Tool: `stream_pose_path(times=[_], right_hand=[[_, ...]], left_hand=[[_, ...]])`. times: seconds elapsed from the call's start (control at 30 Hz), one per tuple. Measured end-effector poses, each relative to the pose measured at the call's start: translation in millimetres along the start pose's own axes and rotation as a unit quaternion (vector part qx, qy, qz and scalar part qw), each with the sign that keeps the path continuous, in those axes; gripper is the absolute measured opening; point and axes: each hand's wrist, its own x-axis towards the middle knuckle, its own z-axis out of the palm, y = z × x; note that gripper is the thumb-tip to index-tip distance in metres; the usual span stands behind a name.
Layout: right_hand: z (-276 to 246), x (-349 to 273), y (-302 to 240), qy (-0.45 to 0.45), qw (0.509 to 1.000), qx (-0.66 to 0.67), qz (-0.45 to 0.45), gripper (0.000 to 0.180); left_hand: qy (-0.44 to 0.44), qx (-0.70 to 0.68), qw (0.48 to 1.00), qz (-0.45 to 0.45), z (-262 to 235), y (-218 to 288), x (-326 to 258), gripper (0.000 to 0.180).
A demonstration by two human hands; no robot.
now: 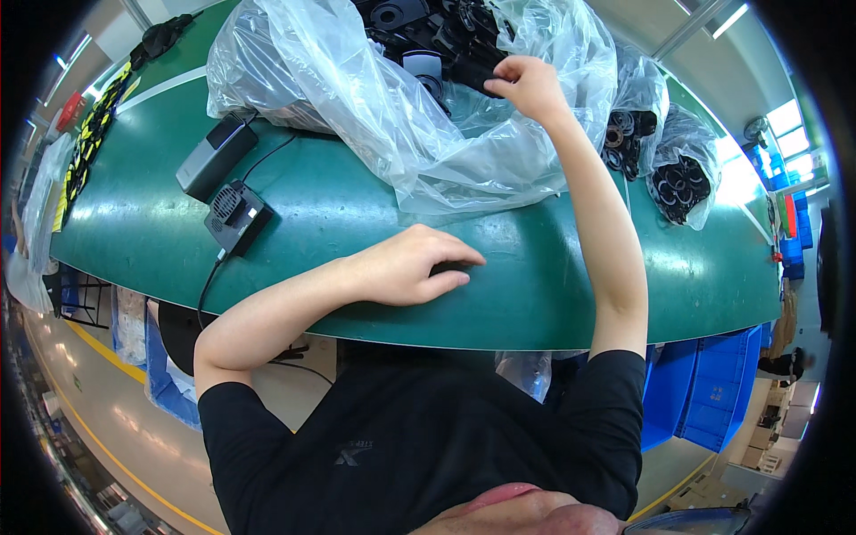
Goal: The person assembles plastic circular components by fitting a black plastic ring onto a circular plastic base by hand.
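Observation:
My left hand [412,266] rests on the green tabletop [522,294], its thumb and fingers apart and nothing between them. Stretched out to the far side, my right hand [528,82] is at the mouth of a large clear plastic bag [392,147], its thumb and fingers closed on the end of a black plastic part [475,75]. Several other black plastic parts [406,20] lie heaped inside the bag, some flat and some ring-shaped. A part with a grey face [422,65] shows near the front of the heap.
Left of the bag sit a dark box-shaped device [217,156] and a corded black device [237,217]. Two smaller bags, one of black rings [682,185] and one of black parts [624,138], stand to the right. Blue bins [713,392] are below the table's right edge.

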Motion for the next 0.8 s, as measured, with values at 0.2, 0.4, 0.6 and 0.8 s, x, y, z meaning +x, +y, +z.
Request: stream_pose_path(times=[0.2, 0.4, 0.6, 0.8], right_hand=[[-54.1, -88.3, -50.1, 0.078, 0.983, 0.132, -0.105, 0.013], [-52.3, -204.3, -69.5, -0.056, 0.947, 0.135, -0.285, 0.022], [-75.3, -219.8, -43.0, 0.003, 0.982, 0.076, -0.173, 0.025], [-75.4, -157.1, 99.7, 0.086, 0.982, -0.111, 0.127, 0.021]], left_hand=[[0.105, -0.423, 0.881, -0.186, 7.0, -4.5, 7.2, 0.038], [0.045, -0.565, 0.792, -0.224, 13.0, 9.0, 8.0, 0.035], [0.087, -0.452, 0.86, -0.223, 29.2, 22.3, 14.1, 0.022], [0.113, -0.463, 0.836, -0.273, 27.9, 15.1, 43.5, 0.018]])
